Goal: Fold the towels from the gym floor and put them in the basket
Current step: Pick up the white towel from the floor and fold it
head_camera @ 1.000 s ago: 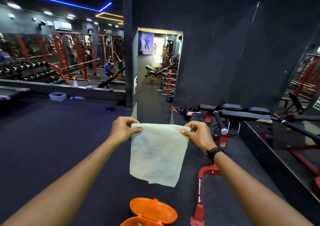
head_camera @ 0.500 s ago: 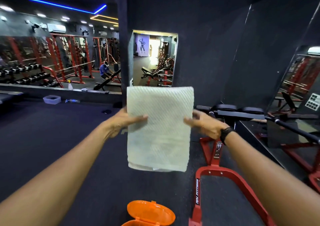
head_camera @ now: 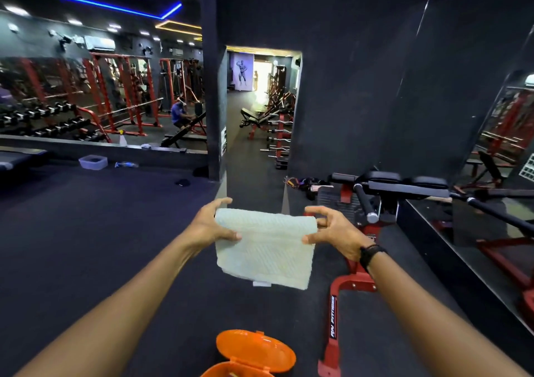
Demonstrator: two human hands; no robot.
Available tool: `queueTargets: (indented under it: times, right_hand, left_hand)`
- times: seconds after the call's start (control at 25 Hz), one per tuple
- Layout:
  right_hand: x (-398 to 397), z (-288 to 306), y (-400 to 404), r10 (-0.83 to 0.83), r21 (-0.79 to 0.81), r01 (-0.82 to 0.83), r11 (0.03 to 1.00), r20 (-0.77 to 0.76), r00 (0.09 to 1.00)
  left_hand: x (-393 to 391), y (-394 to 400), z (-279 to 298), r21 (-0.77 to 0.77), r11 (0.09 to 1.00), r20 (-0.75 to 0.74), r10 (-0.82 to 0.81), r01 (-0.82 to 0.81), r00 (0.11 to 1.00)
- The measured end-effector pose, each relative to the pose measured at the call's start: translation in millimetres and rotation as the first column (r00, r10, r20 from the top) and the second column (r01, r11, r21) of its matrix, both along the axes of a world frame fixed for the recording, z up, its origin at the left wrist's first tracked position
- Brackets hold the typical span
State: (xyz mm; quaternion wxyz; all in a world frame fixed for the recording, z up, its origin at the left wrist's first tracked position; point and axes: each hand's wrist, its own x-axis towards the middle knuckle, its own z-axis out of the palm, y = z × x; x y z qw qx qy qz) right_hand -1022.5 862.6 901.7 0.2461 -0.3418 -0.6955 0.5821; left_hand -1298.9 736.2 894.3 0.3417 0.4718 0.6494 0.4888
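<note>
A pale, ribbed towel (head_camera: 264, 249) hangs folded in the air in front of me, its fold along the top. My left hand (head_camera: 209, 225) pinches its left edge, thumb on the front and fingers behind. My right hand (head_camera: 335, 230) pinches the right edge the same way. Below, at the bottom edge of the view, stands an orange basket (head_camera: 239, 372) with its hinged orange lid (head_camera: 255, 350) tipped open; its inside is mostly cut off.
A red and black gym bench frame (head_camera: 346, 287) stands on the dark floor right of the basket, with a black barbell bar (head_camera: 491, 207) beyond. Mirrors line the right and far left walls. A small clear tub (head_camera: 93, 162) sits far left.
The towel was held taller and higher half a second ago; it is now folded over to about half that height and lowered. Both hands shifted from its sides to the folded top corners.
</note>
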Motion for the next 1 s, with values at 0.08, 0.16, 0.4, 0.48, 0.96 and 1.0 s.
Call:
queueTargets:
  times: [0.08,0.16,0.4,0.48,0.96,1.0]
  right_hand:
    - [-4,-4,-2,-0.035,0.262,-0.029,0.965,0.236,0.971]
    - [-6,-2,1,-0.099,0.415,-0.031,0.909,0.289,0.952]
    - [2,6,-7,0.094,0.034,-0.095,0.995,0.022,0.995]
    - [-3,-7,-10,0.031,0.010,-0.031,0.999,-0.005,1.000]
    - [-33,-14,-8,-0.036,-0.062,0.034,0.997,-0.029,0.999]
    - [-34,-17,-7,-0.039,-0.044,0.040,0.998,0.006,0.999]
  left_hand:
    - [-1,-1,-2,0.002,1.000,-0.229,0.030,-0.030,0.973]
    - [-1,-2,3,0.051,0.998,-0.363,0.044,-0.028,0.931]
    - [-6,-16,8,0.032,0.996,0.094,-0.083,0.080,0.992]
    - [-2,-17,1,0.043,0.999,0.143,-0.035,0.029,0.989]
    - [-34,-17,-28,-0.100,0.994,0.219,0.071,-0.050,0.973]
    - [-38,-16,-33,-0.121,0.990,0.177,0.087,-0.066,0.980]
